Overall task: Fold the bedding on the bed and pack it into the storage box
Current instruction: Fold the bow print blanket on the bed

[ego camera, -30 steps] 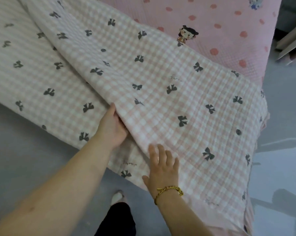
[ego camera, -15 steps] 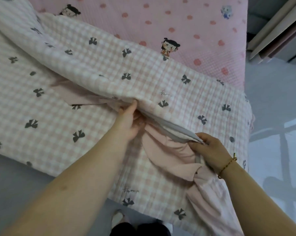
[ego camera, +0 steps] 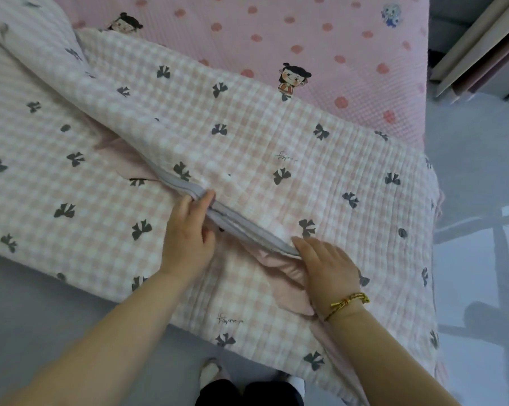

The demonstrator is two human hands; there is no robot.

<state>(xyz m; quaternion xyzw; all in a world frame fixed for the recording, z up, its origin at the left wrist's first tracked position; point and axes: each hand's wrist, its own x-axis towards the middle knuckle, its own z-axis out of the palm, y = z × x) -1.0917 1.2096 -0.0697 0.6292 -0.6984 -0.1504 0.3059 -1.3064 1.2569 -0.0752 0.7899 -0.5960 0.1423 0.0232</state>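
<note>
A pink-and-white checked quilt (ego camera: 247, 136) with dark bow prints lies across the bed, its upper layer folded over the lower one. A grey-edged hem (ego camera: 247, 227) runs diagonally between my hands, with plain pink lining showing under it. My left hand (ego camera: 188, 232) pinches the hem at its upper end between thumb and fingers. My right hand (ego camera: 326, 265), with a yellow cord bracelet on the wrist, lies on the hem's lower end; its fingertips are tucked at the fabric edge. No storage box is in view.
The quilt rests on a pink spotted bed sheet (ego camera: 335, 39) with cartoon figures. Grey floor (ego camera: 475, 200) lies right of the bed and along its near edge. Pale furniture panels (ego camera: 481, 48) stand at the top right. My feet (ego camera: 212, 373) are at the bed's near edge.
Both hands went from lying flat on the quilt to taking hold of the top layer's hem; the raised edge has now been brought down onto the lower layer.
</note>
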